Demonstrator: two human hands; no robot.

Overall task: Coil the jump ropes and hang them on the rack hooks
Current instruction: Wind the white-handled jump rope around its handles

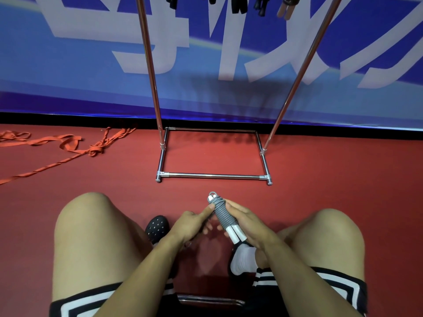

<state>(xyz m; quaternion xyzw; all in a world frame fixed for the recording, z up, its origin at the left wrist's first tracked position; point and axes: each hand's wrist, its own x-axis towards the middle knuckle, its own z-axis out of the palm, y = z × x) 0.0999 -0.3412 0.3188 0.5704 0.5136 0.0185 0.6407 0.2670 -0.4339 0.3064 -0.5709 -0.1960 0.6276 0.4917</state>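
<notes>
A grey jump rope is wound tightly round its two white handles, which stick out at the lower end. My right hand holds the bundle from the right side. My left hand pinches the upper part of the coil with thumb and fingers. I hold it between my knees, above the red floor. The metal rack stands just ahead, its two poles rising out of view. Several dark handles hang at the top edge of the frame.
An orange strap lies tangled on the floor at the left. A blue banner wall stands behind the rack. My feet, in a black perforated shoe and a white sock, rest below my hands.
</notes>
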